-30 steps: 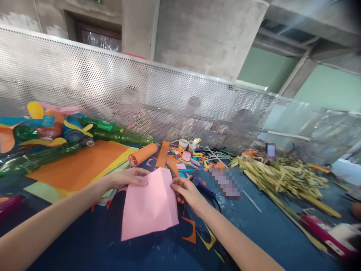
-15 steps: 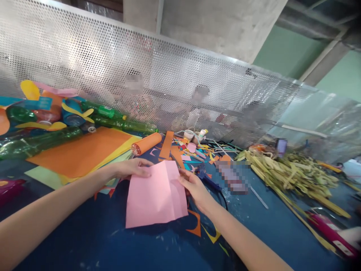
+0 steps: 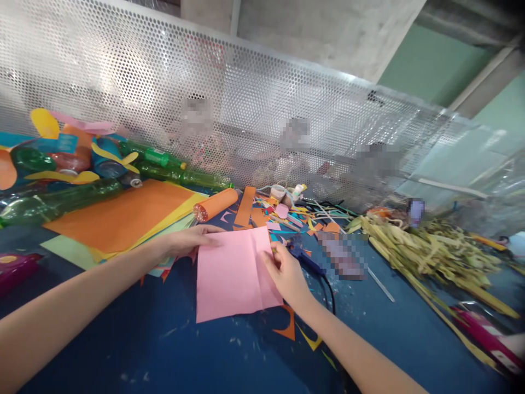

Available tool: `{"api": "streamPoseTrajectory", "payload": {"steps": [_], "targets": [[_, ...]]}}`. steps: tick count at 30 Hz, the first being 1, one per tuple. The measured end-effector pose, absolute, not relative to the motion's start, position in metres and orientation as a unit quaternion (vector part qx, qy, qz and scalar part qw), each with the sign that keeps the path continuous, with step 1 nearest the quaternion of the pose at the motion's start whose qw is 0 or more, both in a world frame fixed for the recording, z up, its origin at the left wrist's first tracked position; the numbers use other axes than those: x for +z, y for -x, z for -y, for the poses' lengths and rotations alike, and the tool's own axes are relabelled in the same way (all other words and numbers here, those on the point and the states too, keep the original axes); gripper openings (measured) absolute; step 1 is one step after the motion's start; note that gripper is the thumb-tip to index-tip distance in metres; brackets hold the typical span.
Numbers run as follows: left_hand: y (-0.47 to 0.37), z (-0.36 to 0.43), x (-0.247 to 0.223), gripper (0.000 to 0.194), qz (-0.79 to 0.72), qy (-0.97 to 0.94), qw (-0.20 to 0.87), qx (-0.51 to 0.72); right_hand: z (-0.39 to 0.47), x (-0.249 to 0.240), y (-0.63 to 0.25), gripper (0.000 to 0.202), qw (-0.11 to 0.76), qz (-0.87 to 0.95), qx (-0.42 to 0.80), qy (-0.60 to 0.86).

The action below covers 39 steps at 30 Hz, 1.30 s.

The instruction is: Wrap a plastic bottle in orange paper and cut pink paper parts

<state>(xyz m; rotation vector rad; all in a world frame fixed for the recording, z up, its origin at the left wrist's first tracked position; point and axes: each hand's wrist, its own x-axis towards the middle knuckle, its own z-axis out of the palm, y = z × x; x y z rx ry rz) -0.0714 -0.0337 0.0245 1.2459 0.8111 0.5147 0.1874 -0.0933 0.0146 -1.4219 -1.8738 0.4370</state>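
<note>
A creased pink sheet of paper lies on the blue table in front of me. My left hand pinches its upper left corner. My right hand grips its right edge, thumb on top of the sheet. A fold line runs down the sheet near the right hand. Both forearms reach in from the bottom of the view.
Orange and yellow sheets lie at the left, with green plastic bottles and an orange roll behind. Paper scraps and a heap of dried leaf strips lie to the right. A perforated metal screen backs the table.
The pink sheet has been lowered and now lies flatter on the table. My right hand has slid down its right edge. The view has tilted downward.
</note>
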Motion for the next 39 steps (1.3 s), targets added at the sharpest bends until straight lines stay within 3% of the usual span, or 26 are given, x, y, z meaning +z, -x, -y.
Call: {"api": "streamPoseTrajectory", "payload": {"steps": [5, 11, 15, 20, 23, 26, 30, 35, 39], "targets": [[0.074, 0.032, 0.018, 0.036, -0.375, -0.556, 0.698, 0.251, 0.092, 0.016, -0.189, 0.018, 0.361, 0.728, 0.147, 0.564], [0.064, 0.033, 0.01, 0.048, -0.38, -0.455, 0.728, 0.343, 0.088, 0.015, -0.193, 0.022, 0.436, 0.692, 0.241, 0.523], [0.053, 0.043, 0.012, 0.043, -0.319, -0.483, 0.753, 0.311, 0.084, 0.014, -0.196, 0.027, 0.496, 0.636, 0.278, 0.522], [0.045, 0.045, 0.009, 0.036, -0.332, -0.515, 0.725, 0.316, 0.074, 0.016, -0.205, 0.033, 0.502, 0.623, 0.262, 0.539], [0.044, 0.04, 0.007, 0.035, -0.379, -0.486, 0.69, 0.38, 0.068, 0.021, -0.215, 0.03, 0.448, 0.665, 0.236, 0.549], [0.046, 0.036, 0.007, 0.035, -0.401, -0.459, 0.673, 0.42, 0.064, 0.024, -0.222, 0.016, 0.307, 0.753, 0.067, 0.579], [0.05, 0.031, 0.007, 0.038, -0.383, -0.433, 0.677, 0.456, 0.069, 0.017, -0.217, 0.022, 0.174, 0.763, -0.022, 0.622], [0.051, 0.027, 0.002, 0.044, -0.373, -0.431, 0.682, 0.459, 0.077, 0.011, -0.207, 0.016, 0.123, 0.76, -0.03, 0.638], [0.052, 0.024, -0.003, 0.049, -0.352, -0.441, 0.681, 0.467, 0.073, 0.013, -0.212, 0.015, 0.183, 0.735, 0.049, 0.651]]}}
